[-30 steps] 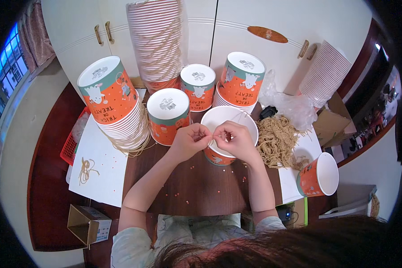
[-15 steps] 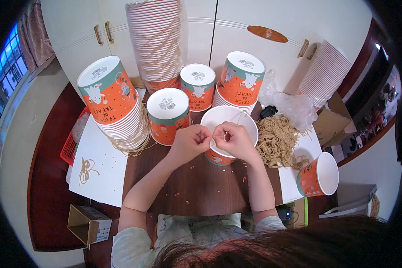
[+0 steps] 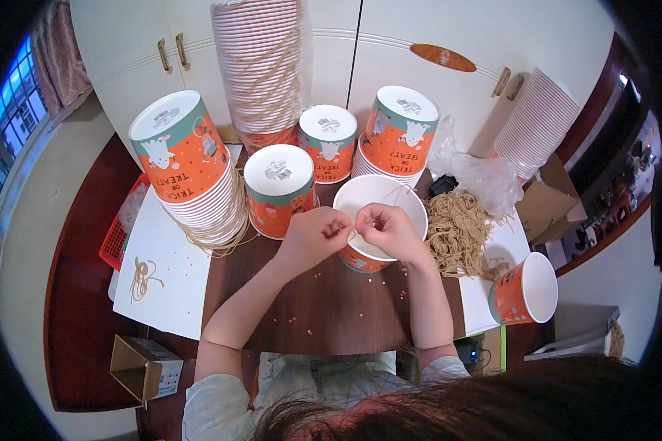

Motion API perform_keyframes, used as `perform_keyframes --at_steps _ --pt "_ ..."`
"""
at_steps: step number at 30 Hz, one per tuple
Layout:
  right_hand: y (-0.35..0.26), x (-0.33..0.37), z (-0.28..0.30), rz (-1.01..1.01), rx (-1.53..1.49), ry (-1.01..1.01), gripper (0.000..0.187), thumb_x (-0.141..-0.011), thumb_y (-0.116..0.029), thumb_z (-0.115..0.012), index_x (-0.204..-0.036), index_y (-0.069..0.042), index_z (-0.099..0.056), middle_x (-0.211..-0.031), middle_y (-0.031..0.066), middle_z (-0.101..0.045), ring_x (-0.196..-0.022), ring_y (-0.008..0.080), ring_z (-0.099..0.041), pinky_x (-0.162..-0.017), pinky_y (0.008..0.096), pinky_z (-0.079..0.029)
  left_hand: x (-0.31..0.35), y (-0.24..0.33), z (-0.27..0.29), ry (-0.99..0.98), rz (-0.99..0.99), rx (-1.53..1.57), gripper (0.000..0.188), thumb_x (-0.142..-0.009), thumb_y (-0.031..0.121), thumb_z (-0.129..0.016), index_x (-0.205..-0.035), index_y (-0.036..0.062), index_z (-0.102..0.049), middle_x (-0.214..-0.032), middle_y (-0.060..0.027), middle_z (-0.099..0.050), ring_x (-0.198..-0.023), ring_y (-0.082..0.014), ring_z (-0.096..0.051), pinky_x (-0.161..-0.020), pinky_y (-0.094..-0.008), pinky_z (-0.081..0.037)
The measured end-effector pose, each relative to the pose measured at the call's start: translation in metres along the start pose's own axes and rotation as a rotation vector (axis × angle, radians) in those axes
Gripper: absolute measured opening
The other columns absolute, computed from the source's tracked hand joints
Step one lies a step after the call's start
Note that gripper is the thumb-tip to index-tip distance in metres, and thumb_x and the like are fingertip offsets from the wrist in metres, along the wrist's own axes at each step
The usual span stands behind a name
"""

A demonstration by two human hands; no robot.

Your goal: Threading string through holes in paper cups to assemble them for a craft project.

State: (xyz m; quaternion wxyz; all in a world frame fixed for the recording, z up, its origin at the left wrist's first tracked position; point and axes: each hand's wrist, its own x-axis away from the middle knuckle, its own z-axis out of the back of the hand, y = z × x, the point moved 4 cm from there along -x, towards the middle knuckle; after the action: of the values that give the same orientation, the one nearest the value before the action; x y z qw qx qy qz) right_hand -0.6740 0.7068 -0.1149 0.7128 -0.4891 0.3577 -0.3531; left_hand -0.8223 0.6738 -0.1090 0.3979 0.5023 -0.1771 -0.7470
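Note:
An orange and green paper bucket (image 3: 362, 262) with a white inside stands mouth-up in front of me. Over its near rim, my left hand (image 3: 318, 235) and my right hand (image 3: 390, 229) meet, fingertips almost touching. Both are closed in a pinch on a thin tan cord (image 3: 354, 234), of which only a little shows between the fingers. Another stretch of thin cord (image 3: 400, 189) shows at the bucket's far inner wall. Just right of the bucket lies a tangled heap of tan cords (image 3: 456, 231). How the cord meets the rim is hidden by my fingers.
Upside-down bucket stacks (image 3: 191, 165) stand left and behind, with cords looped around the left one. A tall wrapped stack (image 3: 261, 73) rises at the back. One bucket (image 3: 526, 289) lies tilted at the right edge. Loose cords (image 3: 146, 281) rest on white board; small red dots (image 3: 290, 320) speckle the brown tabletop.
My right fingers have shifted slightly at the cord, and both hands stay at the bucket's near rim. The whole view has moved a little; the other things stand as before.

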Motion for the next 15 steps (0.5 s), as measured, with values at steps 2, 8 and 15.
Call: perform_keyframes --at_steps 2,8,15 --pt "0.003 0.0 0.001 -0.023 -0.044 -0.009 0.005 -0.072 -0.004 -0.058 -0.077 -0.001 -0.058 -0.067 -0.0054 -0.053 -0.061 0.0015 -0.045 -0.055 0.0172 -0.038 0.0 -0.008 0.001 -0.076 0.186 0.18 0.012 -0.071 0.003 -0.065 -0.081 0.0021 -0.059 -0.072 -0.0009 -0.058 -0.061 -0.0049 -0.053 -0.053 -0.0192 -0.043" --pt "0.003 -0.001 0.003 -0.034 -0.097 -0.025 0.005 -0.073 -0.004 -0.056 -0.076 -0.002 -0.059 -0.068 -0.0058 -0.053 -0.061 0.0008 -0.043 -0.055 0.0162 -0.036 -0.001 -0.016 -0.004 -0.099 0.319 0.411 0.01 -0.076 0.006 -0.062 -0.083 0.0 -0.06 -0.076 -0.0012 -0.06 -0.068 -0.0046 -0.053 -0.061 -0.0186 -0.042" --pt "0.004 -0.002 0.003 -0.083 -0.106 -0.021 0.006 -0.074 -0.006 -0.057 -0.077 -0.001 -0.059 -0.069 -0.0051 -0.054 -0.062 0.0009 -0.044 -0.055 0.0164 -0.036 0.002 -0.025 -0.012 -0.086 0.375 0.519 0.009 -0.078 0.007 -0.061 -0.083 -0.0001 -0.06 -0.078 -0.0011 -0.059 -0.071 -0.0054 -0.053 -0.066 -0.0202 -0.042"
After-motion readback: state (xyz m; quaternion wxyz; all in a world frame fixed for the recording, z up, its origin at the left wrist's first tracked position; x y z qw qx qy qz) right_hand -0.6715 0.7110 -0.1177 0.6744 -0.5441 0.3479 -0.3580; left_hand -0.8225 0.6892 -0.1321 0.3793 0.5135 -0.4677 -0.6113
